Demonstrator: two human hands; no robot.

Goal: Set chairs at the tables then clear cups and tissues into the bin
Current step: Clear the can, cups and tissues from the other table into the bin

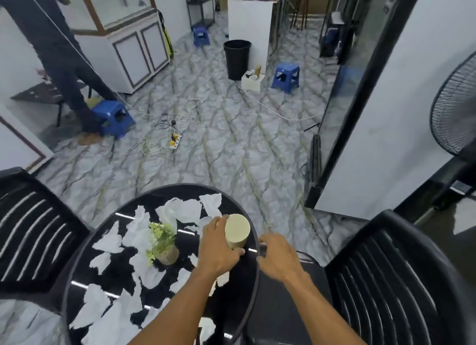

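Plainly, the cup [237,230] looks like a light paper or thin plastic one, pale cream and probably empty, so it should lift with almost no effort but would crush or buckle under a hard squeeze. Its smooth wall offers little friction; the safest hold is a gentle wrap around the middle of the body, not the rim. It stands at the right edge of the round black table [253,288], right of the small potted plant [164,244].

The left hand [219,246] is curled around the cup's left side, its fingers [221,219] reaching over the far side and the thumb pressed against the near base: a loose wrapping grasp. The right hand [279,257] rests just right of the cup at the table's rim, fingers bent; whether it grips the edge or something small, I cannot tell.

Torn tissues [134,231] lie scattered across the tabletop; they are soft, weightless and best gathered by bunching. The black bin [237,58] stands far across the marble floor. Black chairs [33,231] flank the table left and right.
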